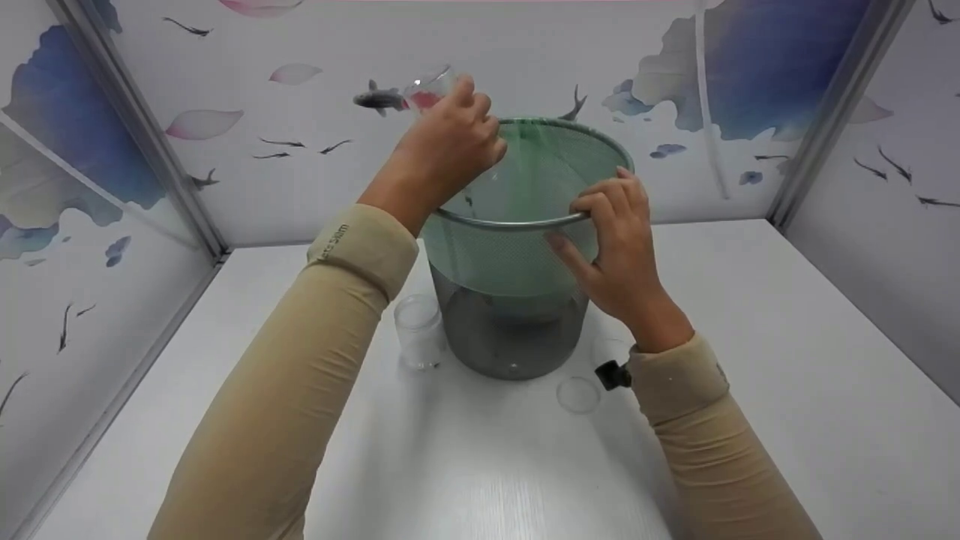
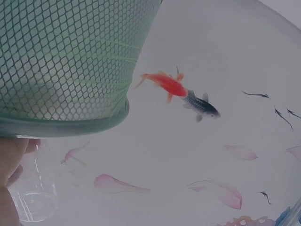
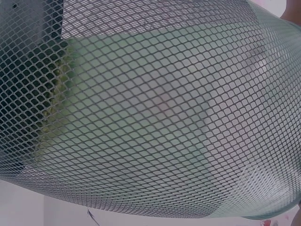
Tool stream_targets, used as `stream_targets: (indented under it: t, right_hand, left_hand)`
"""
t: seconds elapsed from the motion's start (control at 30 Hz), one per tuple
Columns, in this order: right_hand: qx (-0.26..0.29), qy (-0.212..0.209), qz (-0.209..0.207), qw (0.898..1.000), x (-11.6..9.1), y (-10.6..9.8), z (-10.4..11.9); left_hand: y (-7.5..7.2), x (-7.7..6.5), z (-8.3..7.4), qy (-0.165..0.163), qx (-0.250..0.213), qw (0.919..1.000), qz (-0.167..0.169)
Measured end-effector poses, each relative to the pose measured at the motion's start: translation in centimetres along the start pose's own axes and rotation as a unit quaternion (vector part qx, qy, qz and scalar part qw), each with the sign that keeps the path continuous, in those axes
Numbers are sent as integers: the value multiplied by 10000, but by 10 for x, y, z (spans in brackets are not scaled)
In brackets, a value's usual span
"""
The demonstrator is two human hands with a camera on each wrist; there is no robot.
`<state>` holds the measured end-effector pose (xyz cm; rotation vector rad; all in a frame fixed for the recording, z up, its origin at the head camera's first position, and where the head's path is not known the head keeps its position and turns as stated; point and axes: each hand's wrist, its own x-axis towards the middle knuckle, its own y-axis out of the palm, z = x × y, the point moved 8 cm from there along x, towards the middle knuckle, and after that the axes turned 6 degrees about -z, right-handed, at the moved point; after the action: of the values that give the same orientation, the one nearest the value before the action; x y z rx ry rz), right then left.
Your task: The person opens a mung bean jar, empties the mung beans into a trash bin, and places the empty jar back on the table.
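Note:
A wire mesh wastebasket (image 1: 514, 337) stands upright on the table, lined with a thin green plastic bag (image 1: 502, 259) folded over its rim. My left hand (image 1: 454, 139) holds a clear jar (image 1: 430, 88) above the basket's left rim, tipped with its base upward. In the left wrist view the jar (image 2: 35, 188) is see-through, beside the rim. My right hand (image 1: 619, 247) grips the rim at the right, fingers over the top and thumb outside against the bag. Through the mesh, the right wrist view shows the pale green bag (image 3: 141, 103) inside.
Another clear jar (image 1: 418, 334) stands on the table by the basket's left side. A clear round lid (image 1: 577, 395) lies in front at the right, with another faint clear disc (image 1: 611, 351) behind it. Printed wall panels (image 1: 300, 172) enclose the white table (image 1: 480, 465).

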<state>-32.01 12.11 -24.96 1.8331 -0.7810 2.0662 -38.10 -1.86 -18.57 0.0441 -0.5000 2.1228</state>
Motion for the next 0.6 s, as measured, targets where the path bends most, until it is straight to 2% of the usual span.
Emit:
stream_targets:
  t: [0.3, 0.37, 0.47, 0.53, 0.6]
  right_hand:
    - [8, -4, -5, 10000, 0, 0, 0]
    - [14, 22, -1, 10000, 0, 0, 0]
    - [31, 64, -15, 10000, 0, 0, -1]
    - [28, 75, -10, 10000, 1, -1, -1]
    - [29, 81, -48, 10000, 1, -2, -1]
  left_hand:
    - [1, 0, 0, 17, -102, 9999, 55]
    - [-1, 1, 1, -61, -188, 9997, -116]
    - [-9, 5, 4, -270, -264, 9976, -572]
    - [-11, 10, 4, -278, -332, 9973, -591]
    - [-11, 15, 2, -195, -378, 9982, -424]
